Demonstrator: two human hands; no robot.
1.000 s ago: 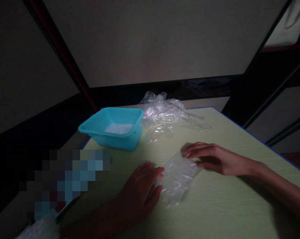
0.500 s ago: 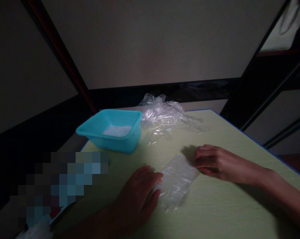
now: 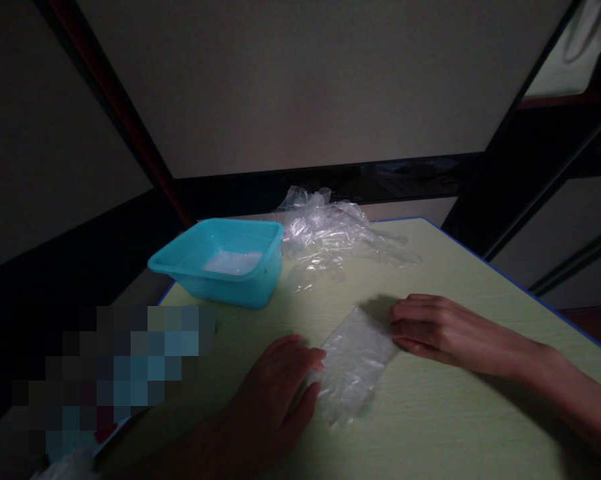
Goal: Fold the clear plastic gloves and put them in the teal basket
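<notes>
A folded rectangle of thin clear plastic (image 3: 358,367) lies wrinkled on the table between my hands. At its left edge is my left hand (image 3: 280,387), palm down, with the fingertips touching the plastic and the thumb apart from the fingers. My right hand (image 3: 425,330) is closed at the opposite edge, its bent fingers and thumb on the plastic's right side; the exact fingertip contact is partly hidden. Farther back lies a loose heap of clear plastic (image 3: 330,230), with narrow, finger-like ends pointing right, as on disposable gloves.
Left of the heap stands a turquoise plastic basin (image 3: 240,287) with whitish, flat material inside. The pale green table (image 3: 460,280) has a blue edge and reaches toward a dark-trimmed panel (image 3: 305,93). A blurred-out patch (image 3: 135,367) covers things at the lower left.
Hardly anything differs. The view has shifted slightly, and both hands stay at the two edges of the folded plastic.
</notes>
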